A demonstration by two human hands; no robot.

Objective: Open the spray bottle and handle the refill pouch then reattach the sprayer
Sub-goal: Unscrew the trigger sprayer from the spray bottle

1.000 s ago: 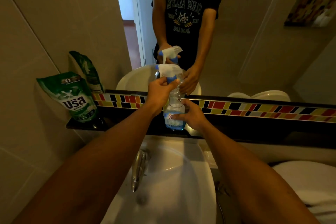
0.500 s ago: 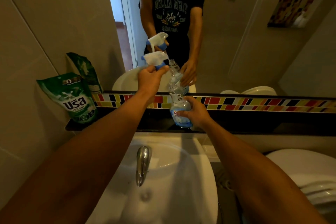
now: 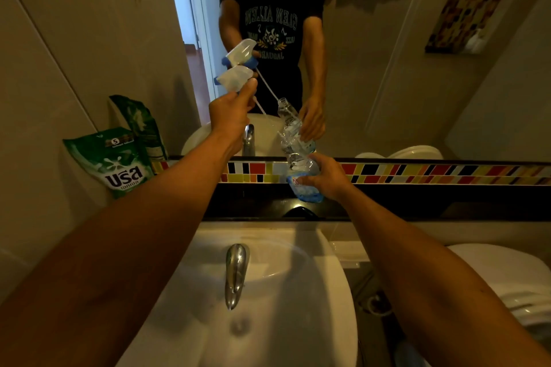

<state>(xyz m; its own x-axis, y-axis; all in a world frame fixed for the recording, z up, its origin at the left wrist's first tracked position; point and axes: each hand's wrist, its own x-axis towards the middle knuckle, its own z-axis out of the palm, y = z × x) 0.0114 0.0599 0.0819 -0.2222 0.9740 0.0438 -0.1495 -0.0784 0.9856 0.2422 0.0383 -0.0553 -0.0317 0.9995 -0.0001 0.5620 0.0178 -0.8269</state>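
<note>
My left hand (image 3: 231, 115) holds the white and blue sprayer head (image 3: 234, 78) raised up and to the left, its thin dip tube trailing down toward the bottle. My right hand (image 3: 326, 177) grips the clear spray bottle (image 3: 299, 168) low on its blue label, tilted, with the neck uncapped. The bottle is held just above the dark ledge (image 3: 417, 202). A green refill pouch (image 3: 114, 162) stands upright on the left end of that ledge against the wall. The mirror repeats the sprayer, the bottle and both hands.
Below my arms lies a white basin (image 3: 298, 292) with a chrome tap (image 3: 235, 272). A white toilet (image 3: 507, 283) stands at the right. A coloured tile strip (image 3: 432, 173) runs under the mirror. Tiled wall closes the left side.
My left hand has lifted the sprayer head off the bottle, up and to the left, drawing out the dip tube. The bottle has tilted in my right hand.
</note>
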